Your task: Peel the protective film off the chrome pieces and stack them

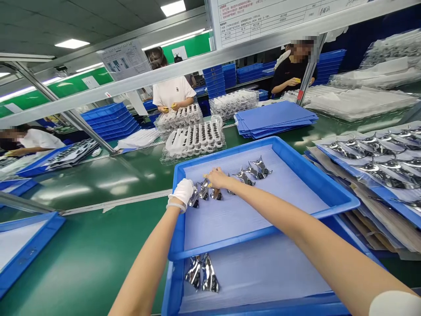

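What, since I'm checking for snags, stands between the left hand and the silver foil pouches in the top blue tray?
Nothing visible: the white-gloved left hand sits right against the silver foil pouches on the blue tray. The bare right hand rests on the same row.

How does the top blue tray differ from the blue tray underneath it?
The upper blue tray rests on the lower blue tray, covering much of it. The upper tray holds a long row of silver foil pouches, while the lower tray shows only two silver pouches. The left hand and right hand are at the upper tray, not the lower tray. Both trays have blue rims and pale liners.
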The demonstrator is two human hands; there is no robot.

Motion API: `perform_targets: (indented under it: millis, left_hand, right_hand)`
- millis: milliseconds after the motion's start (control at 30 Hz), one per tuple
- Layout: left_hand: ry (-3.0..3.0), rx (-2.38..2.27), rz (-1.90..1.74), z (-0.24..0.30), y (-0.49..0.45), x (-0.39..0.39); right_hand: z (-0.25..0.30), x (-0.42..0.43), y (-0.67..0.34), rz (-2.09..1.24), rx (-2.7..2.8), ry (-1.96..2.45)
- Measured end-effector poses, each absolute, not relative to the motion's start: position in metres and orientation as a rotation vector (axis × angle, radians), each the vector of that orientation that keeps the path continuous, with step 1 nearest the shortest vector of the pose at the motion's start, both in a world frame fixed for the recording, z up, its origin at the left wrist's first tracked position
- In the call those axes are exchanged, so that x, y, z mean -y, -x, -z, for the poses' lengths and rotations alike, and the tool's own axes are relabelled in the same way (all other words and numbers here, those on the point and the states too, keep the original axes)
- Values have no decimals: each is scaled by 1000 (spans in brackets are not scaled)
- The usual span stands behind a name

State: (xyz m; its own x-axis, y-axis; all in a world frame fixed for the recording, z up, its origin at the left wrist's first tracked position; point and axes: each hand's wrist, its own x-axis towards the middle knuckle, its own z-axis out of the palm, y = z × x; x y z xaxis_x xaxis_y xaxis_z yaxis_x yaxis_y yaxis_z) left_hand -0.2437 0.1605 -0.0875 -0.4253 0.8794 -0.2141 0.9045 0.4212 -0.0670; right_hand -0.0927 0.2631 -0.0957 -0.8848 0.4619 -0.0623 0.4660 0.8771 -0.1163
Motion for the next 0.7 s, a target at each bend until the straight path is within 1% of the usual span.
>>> perform_targets:
  millis: [200, 367, 533, 700]
  left_hand:
    - [-1577, -2541, 157, 90, 243, -156]
    - [-1597, -2619, -30, 79, 233, -144]
    - [-1668, -2710, -374, 42, 220, -120]
    - [-1640, -2683, -825, -1, 203, -63]
  right_hand:
    - [95, -271, 96, 292, -2931, -774]
    - [95, -264, 94, 328, -2934, -845]
    - [89, -252, 88, 346, -2990, -870]
    - [76, -236, 78, 440, -3096, -938]
